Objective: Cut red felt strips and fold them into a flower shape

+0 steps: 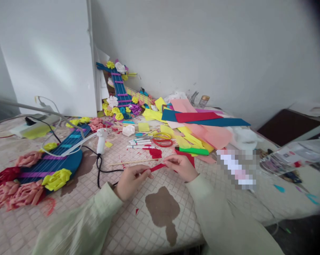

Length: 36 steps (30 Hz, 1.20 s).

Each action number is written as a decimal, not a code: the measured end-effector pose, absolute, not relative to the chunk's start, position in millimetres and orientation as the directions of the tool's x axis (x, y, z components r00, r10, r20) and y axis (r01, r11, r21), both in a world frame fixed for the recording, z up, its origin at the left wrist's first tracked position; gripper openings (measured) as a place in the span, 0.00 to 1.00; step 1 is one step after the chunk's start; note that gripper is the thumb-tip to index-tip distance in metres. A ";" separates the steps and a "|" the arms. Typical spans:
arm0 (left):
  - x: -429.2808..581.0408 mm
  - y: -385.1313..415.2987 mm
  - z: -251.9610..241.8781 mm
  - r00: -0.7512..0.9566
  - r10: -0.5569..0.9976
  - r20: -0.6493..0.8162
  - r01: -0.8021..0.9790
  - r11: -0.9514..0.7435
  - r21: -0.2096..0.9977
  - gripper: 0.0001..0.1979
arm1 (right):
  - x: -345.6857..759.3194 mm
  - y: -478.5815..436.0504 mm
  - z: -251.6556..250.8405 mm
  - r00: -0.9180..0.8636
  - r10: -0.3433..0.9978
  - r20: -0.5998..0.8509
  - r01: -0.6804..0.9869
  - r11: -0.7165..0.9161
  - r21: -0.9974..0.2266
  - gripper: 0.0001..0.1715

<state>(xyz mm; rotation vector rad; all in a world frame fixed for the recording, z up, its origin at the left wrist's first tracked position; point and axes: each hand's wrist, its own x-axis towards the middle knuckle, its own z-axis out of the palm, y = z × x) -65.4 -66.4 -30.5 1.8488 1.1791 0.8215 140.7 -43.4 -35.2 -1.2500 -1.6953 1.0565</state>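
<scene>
My left hand [132, 179] and my right hand [181, 165] hold a thin strip of red paper [158, 167] between them, each pinching one end just above the table. Both hands are closed on the strip. Behind the hands lies a thin wooden stick [133, 162], along with scraps of red paper [155, 153]. Pale green sleeves cover both my arms.
A white glue gun [101, 140] with a black cord stands left of the hands. Scissors [162, 139], markers [140, 143] and sheets of coloured paper [202, 122] lie behind. A blue paper guitar with flowers [53, 159] lies at left; another [120, 90] leans against the wall.
</scene>
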 end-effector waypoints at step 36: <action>-70.0 -68.6 -32.8 0.421 0.903 0.090 0.262 -0.216 0.941 0.13 | 147.8 -26.4 -33.9 -0.083 0.972 0.220 0.707 0.213 -0.674 0.07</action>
